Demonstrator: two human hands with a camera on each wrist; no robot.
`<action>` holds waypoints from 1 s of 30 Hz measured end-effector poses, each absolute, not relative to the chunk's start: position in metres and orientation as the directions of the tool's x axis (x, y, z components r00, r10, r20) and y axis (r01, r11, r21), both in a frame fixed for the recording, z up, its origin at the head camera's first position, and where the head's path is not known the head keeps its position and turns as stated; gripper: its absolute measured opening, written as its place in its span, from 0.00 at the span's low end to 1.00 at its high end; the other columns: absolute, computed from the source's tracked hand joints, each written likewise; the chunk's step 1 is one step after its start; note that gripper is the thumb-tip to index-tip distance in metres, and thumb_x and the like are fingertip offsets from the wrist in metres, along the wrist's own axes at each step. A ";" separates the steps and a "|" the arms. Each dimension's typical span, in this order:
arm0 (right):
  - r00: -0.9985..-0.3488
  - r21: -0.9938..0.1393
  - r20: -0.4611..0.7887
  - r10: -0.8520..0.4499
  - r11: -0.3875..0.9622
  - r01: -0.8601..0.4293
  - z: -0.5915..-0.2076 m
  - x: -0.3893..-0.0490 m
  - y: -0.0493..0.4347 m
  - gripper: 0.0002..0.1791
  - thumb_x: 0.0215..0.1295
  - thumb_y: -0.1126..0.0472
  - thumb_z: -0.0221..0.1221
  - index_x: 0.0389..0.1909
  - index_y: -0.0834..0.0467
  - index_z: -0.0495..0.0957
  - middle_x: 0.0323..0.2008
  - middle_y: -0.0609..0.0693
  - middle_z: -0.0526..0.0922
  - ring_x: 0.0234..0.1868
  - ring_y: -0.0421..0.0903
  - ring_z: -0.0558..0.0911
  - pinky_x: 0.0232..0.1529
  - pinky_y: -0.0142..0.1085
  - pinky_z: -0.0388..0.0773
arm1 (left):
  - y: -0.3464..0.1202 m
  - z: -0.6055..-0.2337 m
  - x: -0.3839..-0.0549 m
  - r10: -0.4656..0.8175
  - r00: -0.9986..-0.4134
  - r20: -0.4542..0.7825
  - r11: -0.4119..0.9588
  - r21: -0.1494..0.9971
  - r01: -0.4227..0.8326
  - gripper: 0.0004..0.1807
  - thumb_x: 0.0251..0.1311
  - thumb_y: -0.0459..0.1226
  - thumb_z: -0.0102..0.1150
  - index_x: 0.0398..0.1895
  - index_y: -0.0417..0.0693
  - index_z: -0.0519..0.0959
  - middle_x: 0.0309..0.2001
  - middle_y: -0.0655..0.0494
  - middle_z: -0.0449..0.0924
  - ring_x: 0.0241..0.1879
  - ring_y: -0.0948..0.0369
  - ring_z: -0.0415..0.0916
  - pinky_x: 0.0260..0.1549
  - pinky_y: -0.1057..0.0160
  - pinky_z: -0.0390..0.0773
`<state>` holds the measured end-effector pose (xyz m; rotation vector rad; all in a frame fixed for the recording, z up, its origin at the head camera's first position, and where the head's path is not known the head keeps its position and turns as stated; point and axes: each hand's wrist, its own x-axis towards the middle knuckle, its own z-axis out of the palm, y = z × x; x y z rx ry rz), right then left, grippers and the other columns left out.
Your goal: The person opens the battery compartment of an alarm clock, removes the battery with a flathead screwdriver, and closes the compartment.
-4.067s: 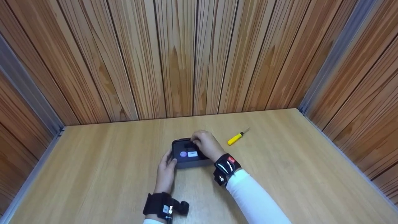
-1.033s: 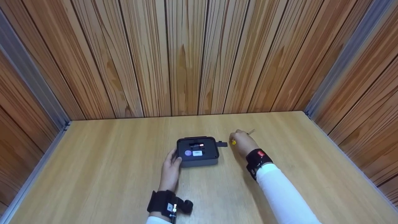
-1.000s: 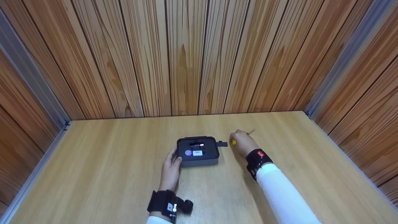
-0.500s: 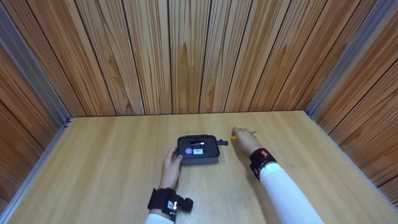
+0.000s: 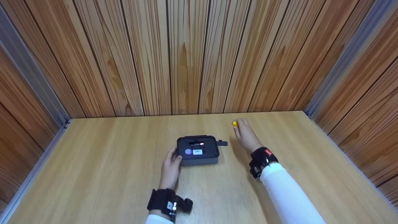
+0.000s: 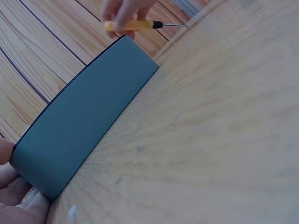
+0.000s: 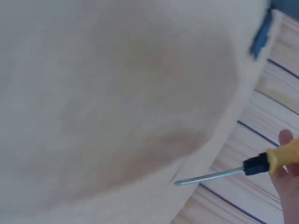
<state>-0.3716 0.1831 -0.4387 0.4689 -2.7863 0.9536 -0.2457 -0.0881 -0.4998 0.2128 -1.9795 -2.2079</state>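
Observation:
A dark grey box-shaped device (image 5: 199,160) lies on the table, its black recessed side up. A narrow slot in that side contains a small battery-like cylinder (image 5: 197,144); a round purple sticker and a white label sit below it. My left hand (image 5: 170,166) grips the device's left end, thumb at the near corner. Its fingers (image 6: 21,205) show against the end in the left wrist view. Farther right, my right hand (image 5: 247,135) holds a screwdriver (image 7: 280,156) by its yellow handle, raised off the table. The screwdriver's metal shaft is bare in the right wrist view.
A small flat black piece (image 5: 222,142) lies at the device's right side, between it and my right hand. Wood-panelled walls (image 5: 186,62) enclose the light wooden table (image 5: 108,174) at the back and both sides.
My right hand has left the device, taken the yellow screwdriver from the table and lifted it. The slot, earlier hidden by that hand, now shows. The left hand stays at the device.

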 end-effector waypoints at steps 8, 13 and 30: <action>-0.932 -0.830 0.335 -0.139 0.424 -0.361 -0.429 -0.365 0.165 0.08 0.82 0.59 0.43 0.48 0.61 0.63 0.34 0.52 0.68 0.32 0.47 0.69 0.31 0.33 0.66 | -0.087 -0.501 -0.246 -0.221 -0.975 0.018 -0.126 0.991 0.046 0.30 0.73 0.27 0.43 0.77 0.31 0.55 0.76 0.33 0.56 0.75 0.41 0.54 0.75 0.49 0.58; -0.946 -0.935 0.322 -0.039 0.146 -0.324 -0.419 -0.357 0.152 0.14 0.78 0.51 0.53 0.45 0.58 0.64 0.29 0.51 0.69 0.27 0.46 0.68 0.25 0.30 0.64 | -0.087 -0.502 -0.246 -0.221 -0.975 0.002 -0.120 0.992 0.029 0.30 0.73 0.28 0.44 0.77 0.33 0.56 0.76 0.34 0.56 0.76 0.42 0.54 0.74 0.49 0.58; -0.941 -0.931 0.337 -0.028 -0.158 -0.329 -0.409 -0.342 0.095 0.28 0.81 0.48 0.46 0.17 0.55 0.64 0.14 0.46 0.65 0.20 0.45 0.66 0.26 0.32 0.66 | -0.088 -0.500 -0.244 -0.213 -0.977 -0.018 -0.124 0.992 0.009 0.30 0.74 0.29 0.43 0.78 0.36 0.56 0.77 0.38 0.56 0.76 0.44 0.53 0.75 0.50 0.58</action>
